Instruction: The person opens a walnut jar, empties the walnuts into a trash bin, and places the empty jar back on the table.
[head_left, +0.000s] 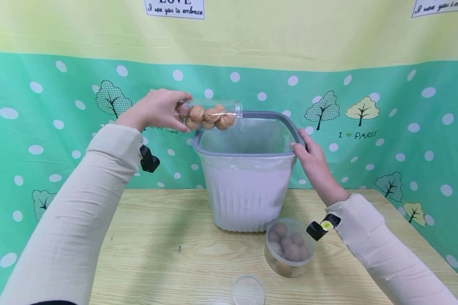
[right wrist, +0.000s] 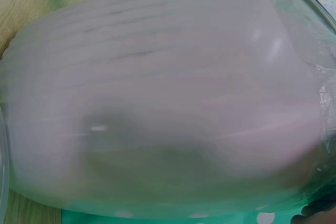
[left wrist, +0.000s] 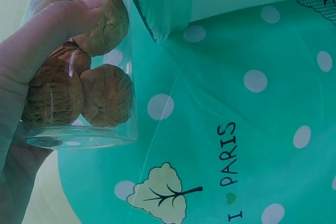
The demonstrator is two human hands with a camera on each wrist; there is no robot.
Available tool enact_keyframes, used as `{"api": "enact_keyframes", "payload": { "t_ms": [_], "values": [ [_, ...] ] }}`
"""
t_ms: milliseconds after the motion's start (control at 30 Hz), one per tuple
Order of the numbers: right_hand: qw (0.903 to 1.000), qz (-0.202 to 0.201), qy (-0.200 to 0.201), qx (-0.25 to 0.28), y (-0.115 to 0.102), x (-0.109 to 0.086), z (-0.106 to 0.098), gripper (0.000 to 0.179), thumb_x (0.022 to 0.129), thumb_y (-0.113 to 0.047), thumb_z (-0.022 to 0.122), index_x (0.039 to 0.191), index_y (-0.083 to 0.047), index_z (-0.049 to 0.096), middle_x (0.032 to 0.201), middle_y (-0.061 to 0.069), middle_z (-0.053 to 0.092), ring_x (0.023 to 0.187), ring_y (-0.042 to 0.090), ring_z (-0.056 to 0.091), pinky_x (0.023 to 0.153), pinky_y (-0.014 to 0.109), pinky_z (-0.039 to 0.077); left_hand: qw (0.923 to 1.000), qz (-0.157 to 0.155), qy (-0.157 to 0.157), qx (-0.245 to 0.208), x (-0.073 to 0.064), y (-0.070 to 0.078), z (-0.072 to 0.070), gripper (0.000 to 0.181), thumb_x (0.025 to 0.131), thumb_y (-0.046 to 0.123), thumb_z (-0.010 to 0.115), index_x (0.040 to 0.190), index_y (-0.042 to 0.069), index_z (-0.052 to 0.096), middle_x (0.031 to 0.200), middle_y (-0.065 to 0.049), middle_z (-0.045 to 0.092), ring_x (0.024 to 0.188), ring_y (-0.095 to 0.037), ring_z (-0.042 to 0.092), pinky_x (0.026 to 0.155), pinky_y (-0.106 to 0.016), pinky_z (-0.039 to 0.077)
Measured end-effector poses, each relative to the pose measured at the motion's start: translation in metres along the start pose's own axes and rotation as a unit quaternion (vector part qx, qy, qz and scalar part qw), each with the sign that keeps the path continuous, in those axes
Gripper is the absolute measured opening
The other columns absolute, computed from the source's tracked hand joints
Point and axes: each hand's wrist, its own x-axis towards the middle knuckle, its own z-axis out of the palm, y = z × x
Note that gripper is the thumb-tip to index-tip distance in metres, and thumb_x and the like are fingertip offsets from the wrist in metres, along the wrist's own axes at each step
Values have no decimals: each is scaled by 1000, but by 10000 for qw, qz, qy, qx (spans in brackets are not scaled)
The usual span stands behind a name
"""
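My left hand (head_left: 162,109) grips the base end of a clear plastic jar (head_left: 229,106), which lies on its side in the air with its open mouth to the right. Several walnuts (head_left: 210,116) sit inside it, and the left wrist view shows walnuts (left wrist: 107,95) close behind the jar wall, with the thumb across it. Below the jar's mouth stands a white trash bin (head_left: 248,190) with a grey rim (head_left: 248,154) and a clear liner bag. At the rim's right side my right hand (head_left: 311,154) holds on, thumb and fingers around the edge; the right wrist view shows mostly the bin's side (right wrist: 168,87).
A lidded round plastic tub (head_left: 290,250) of brownish balls, perhaps walnuts, stands in front of the bin's right side. Nearer me, a clear round lid (head_left: 249,291) lies on the wooden table (head_left: 156,254). A patterned curtain (head_left: 72,127) hangs behind.
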Motion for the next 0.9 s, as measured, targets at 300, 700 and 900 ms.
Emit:
{"api": "enact_keyframes", "payload": {
  "t_ms": [300, 700, 900],
  "values": [
    [10000, -13, 8, -12, -1, 0, 0, 64, 95, -34, 43, 151, -17, 16, 156, 2, 16, 142, 16, 16, 113, 43, 20, 10000, -13, -29, 1, 0, 0, -1, 56, 68, 32, 82, 109, 10, 52, 88, -4, 57, 79, -21, 51, 69, -33, 41],
    [10000, 16, 17, -50, -1, -1, 1, 64, 95, -34, 43, 151, -17, 17, 156, 3, 18, 142, 17, 17, 112, 45, 22, 10000, 48, -4, 76, -1, -1, -1, 52, 68, 31, 82, 105, 10, 52, 84, -5, 56, 75, -22, 50, 67, -33, 40],
    [10000, 8, 24, -65, -1, 0, 1, 64, 95, -35, 43, 151, -17, 17, 156, 4, 18, 142, 18, 17, 113, 45, 21, 9997, 119, 51, 207, 0, -1, -1, 51, 67, 31, 83, 102, 11, 52, 80, -4, 51, 73, -22, 47, 65, -34, 37]
  ]
}}
